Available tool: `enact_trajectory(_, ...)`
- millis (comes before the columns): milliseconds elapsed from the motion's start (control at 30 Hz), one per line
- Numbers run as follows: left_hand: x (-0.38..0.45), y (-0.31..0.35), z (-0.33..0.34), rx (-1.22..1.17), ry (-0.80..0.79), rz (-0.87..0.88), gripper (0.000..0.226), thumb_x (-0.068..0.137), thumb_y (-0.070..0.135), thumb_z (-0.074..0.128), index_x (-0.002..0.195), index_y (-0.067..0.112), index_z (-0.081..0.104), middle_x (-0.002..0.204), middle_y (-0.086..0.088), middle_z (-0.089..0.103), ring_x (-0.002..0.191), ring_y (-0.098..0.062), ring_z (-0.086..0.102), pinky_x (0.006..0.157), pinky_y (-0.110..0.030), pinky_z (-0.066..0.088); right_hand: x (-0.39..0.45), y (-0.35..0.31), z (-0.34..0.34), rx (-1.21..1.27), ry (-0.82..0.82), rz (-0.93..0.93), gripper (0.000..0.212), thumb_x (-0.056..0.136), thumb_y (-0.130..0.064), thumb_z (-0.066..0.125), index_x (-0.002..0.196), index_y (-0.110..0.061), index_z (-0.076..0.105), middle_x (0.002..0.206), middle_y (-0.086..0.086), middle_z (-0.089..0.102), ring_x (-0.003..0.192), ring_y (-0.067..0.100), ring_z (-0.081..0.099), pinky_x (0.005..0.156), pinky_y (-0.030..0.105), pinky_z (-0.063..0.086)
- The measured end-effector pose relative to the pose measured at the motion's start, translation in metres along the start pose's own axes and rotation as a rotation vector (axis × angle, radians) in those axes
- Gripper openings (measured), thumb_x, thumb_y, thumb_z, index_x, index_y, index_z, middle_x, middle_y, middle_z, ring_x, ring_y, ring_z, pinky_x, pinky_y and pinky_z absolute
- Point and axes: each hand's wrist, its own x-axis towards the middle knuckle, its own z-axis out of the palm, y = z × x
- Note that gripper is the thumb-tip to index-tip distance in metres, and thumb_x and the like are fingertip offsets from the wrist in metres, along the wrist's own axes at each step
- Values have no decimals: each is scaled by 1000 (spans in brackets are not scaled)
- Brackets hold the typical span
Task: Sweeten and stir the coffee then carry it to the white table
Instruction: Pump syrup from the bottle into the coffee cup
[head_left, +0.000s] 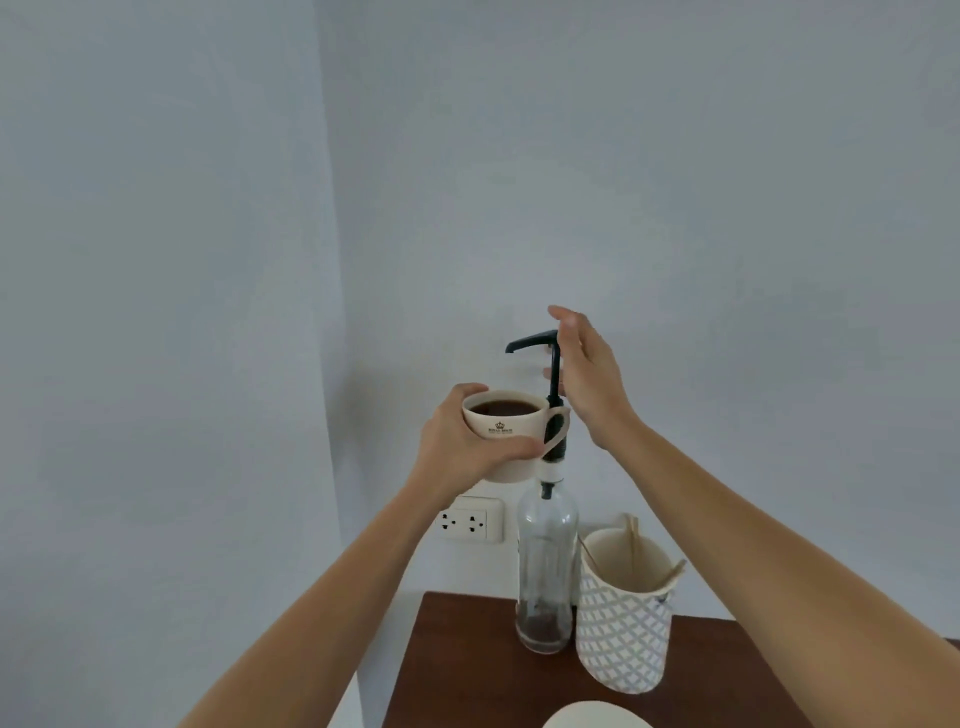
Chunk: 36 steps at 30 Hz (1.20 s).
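1. My left hand (462, 441) grips the coffee cup (506, 434), raised under the pump spout (530, 343) to catch syrup.
2. My right hand (589, 379), open, rests beside the pump head, ready to press the bottle (545, 571) below.

Pale grey-white walls (675, 182) all around, plain and smooth, meeting in a corner (332, 260) left of centre. Left wall slightly darker than the back one. Soft, even light, without hard shadows. Low on the back wall, a white double power socket (470, 519), nothing plugged in. Below it, at the bottom of the view, a dark brown wooden table (467, 665), pushed close to the back wall, its left edge a little apart from the side wall. Narrow strip of white surface (348, 706) beside the left edge of the table.
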Motion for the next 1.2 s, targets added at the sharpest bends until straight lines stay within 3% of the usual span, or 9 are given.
enact_trajectory(100,9,5,0,-21,-1,4,83,48,36,96,121,29,56,106,12,67,96,-10,66,71,-24,53,-1,-2,10,50,58,-3,36,104,-42,39,109,-20,67,90,2,70,83,21,73,70,19,53)
enact_trajectory(200,16,7,-1,-40,3,-4,82,49,34,95,121,29,56,105,11,66,95,-9,65,69,-25,53,0,-2,19,103,92,-15,30,104,-35,44,96,-13,62,88,11,74,81,26,75,57,9,52)
enact_trajectory(333,23,7,-2,-58,2,-19,84,44,36,93,119,29,56,105,10,67,95,-10,66,71,-30,58,3,1,26,173,103,-56,22,103,-24,46,90,-11,58,78,4,74,81,29,77,58,15,53)
enact_trajectory(500,28,6,-4,-57,6,-17,81,47,32,96,117,30,55,105,9,67,95,-9,66,70,-30,58,5,6,29,174,129,-84,21,101,-19,48,91,-3,58,65,-6,72,68,20,78,58,20,54)
enact_trajectory(667,33,5,-3,-62,13,-19,79,51,29,97,117,30,55,104,11,67,95,-10,66,73,-34,61,10,10,31,175,167,-89,20,98,-15,48,86,-2,57,71,10,73,67,22,78,59,27,54)
enact_trajectory(767,35,5,-3,-67,19,-16,81,49,30,97,118,29,55,104,11,66,95,-10,66,73,-33,60,13,11,33,179,197,-103,20,97,-12,48,83,0,57,77,24,70,67,24,78,55,22,52)
enact_trajectory(933,38,5,-3,-78,22,-17,85,41,36,93,116,30,55,106,8,68,97,-12,67,76,-34,61,15,11,34,158,224,-132,21,95,-5,46,83,6,59,56,-8,65,53,9,72,50,12,47)
enact_trajectory(1133,38,6,-3,-73,23,-17,88,41,36,93,120,28,55,108,7,67,98,-12,66,74,-29,58,15,13,36,117,246,-162,21,94,-3,45,79,3,59,49,-18,65,49,0,69,51,11,46)
enact_trajectory(1200,37,6,-3,-75,19,-18,86,44,34,94,120,27,54,107,7,67,97,-11,66,73,-28,57,16,13,36,121,260,-162,22,93,-3,45,77,-2,59,51,-12,65,51,2,70,53,15,49)
